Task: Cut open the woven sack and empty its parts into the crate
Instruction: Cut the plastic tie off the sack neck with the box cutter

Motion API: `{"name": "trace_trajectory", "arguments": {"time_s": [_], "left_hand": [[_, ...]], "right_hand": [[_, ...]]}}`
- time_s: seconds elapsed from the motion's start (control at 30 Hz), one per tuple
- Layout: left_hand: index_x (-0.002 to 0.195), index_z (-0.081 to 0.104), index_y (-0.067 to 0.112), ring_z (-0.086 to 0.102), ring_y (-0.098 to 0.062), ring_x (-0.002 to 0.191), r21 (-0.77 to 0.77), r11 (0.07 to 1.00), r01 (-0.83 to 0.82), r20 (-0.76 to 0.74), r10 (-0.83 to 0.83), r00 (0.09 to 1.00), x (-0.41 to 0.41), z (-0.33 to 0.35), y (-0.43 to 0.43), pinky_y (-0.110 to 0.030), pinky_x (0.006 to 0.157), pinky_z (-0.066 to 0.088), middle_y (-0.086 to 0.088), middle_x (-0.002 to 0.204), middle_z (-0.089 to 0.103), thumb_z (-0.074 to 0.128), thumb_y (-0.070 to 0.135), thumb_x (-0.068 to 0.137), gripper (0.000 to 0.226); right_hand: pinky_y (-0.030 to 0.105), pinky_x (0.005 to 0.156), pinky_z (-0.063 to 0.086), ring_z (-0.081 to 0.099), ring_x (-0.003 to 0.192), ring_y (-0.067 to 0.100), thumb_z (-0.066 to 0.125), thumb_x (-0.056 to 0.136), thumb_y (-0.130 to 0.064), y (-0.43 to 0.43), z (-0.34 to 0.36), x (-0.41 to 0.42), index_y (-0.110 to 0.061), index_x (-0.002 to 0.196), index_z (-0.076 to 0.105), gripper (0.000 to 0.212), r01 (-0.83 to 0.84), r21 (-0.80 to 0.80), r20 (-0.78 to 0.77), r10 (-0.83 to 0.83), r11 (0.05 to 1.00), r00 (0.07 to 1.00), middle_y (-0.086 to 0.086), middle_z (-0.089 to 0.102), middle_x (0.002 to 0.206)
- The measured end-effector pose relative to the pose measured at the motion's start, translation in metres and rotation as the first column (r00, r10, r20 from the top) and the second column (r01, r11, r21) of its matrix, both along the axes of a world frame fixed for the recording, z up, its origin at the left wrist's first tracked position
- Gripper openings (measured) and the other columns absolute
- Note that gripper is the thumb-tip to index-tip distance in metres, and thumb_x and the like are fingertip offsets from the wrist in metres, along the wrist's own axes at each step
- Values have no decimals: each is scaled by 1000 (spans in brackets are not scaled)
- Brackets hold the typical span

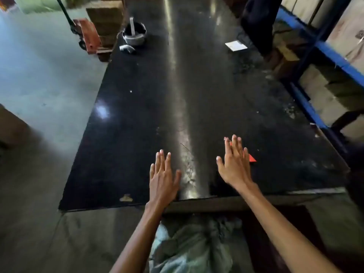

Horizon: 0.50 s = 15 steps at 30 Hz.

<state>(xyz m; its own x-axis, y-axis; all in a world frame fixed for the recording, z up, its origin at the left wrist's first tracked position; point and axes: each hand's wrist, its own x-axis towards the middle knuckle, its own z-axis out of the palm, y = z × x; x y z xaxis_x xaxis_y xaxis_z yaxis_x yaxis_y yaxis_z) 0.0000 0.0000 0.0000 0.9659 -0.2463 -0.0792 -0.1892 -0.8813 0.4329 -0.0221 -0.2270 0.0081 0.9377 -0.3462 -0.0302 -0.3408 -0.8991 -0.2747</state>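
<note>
A pale greenish woven sack (189, 247) lies crumpled on the floor below the near edge of the black table (137, 115), between my forearms. My left hand (163, 178) is flat and open over the table near its front edge, fingers apart, holding nothing. My right hand (235, 164) hovers open a little farther in, also empty. A red object (252, 158) lies on the table under its fingers, mostly hidden; I cannot tell what it is. No crate is clearly in view.
At the table's far left stand a dark pot with a white handle (135, 34) and a small grey item (127, 49). A white card (236, 45) lies far right. Blue shelving (325, 52) runs along the right. An orange pallet jack (88, 36) and stacked boxes (106, 18) stand back left.
</note>
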Motion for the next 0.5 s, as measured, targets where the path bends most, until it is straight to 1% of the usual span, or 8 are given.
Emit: {"name": "trace_trajectory", "arguments": {"time_s": [0.1,0.23,0.3,0.33,0.4,0.47,0.5], "left_hand": [[160,17,16,-3,-21,157,41,999,17,-34,-16,999,5,-57,-32,-42,127,8,-9,169,3,43,37,101,67],[160,16,20,-7,-22,156,82,996,36,-44,-32,999,7,-123,-69,-45,126,6,-10,169,1,39,38,103,64],[160,13,20,-8,-22,156,135,991,17,14,-19,1000,4,-146,-81,-47,126,4,-10,169,-1,31,41,104,62],[160,13,20,-6,-23,156,166,986,-6,56,-3,998,2,-155,-85,-48,126,4,-11,169,1,27,43,104,63],[160,14,20,-1,-24,157,194,980,-39,134,13,991,-1,-162,-86,-49,126,8,-12,169,5,23,44,101,64],[160,12,20,0,-24,157,213,976,-36,157,2,988,2,-171,-87,-50,126,10,-12,169,5,22,44,101,65],[160,11,20,-1,-23,157,218,976,-30,154,-4,988,4,-173,-88,-51,126,9,-11,170,3,21,44,101,65]], "right_hand": [[48,125,12,4,155,32,48,99,-31,-42,-54,10,-3,157,15,73,67,-42,-67,-70,997,995,19,7,167],[46,125,16,7,156,29,42,102,-27,-84,-111,30,0,157,15,67,77,-55,-110,-82,996,991,17,12,167],[44,124,20,11,155,27,39,104,-24,-97,-127,38,-1,156,18,61,88,-62,-92,-93,994,991,15,17,166],[44,123,25,16,155,26,39,105,-21,-105,-135,41,-1,156,22,57,99,-58,-65,-103,993,993,14,24,165],[47,113,42,31,150,26,40,105,-16,-109,-142,45,-4,152,34,49,127,-54,12,-126,990,992,12,40,158],[48,101,49,40,145,26,42,105,-15,-115,-151,51,-6,149,41,45,153,-78,47,-150,985,988,9,47,154],[47,99,51,41,145,27,43,105,-15,-116,-155,52,-6,149,41,45,158,-90,41,-154,983,987,9,47,154]]}}
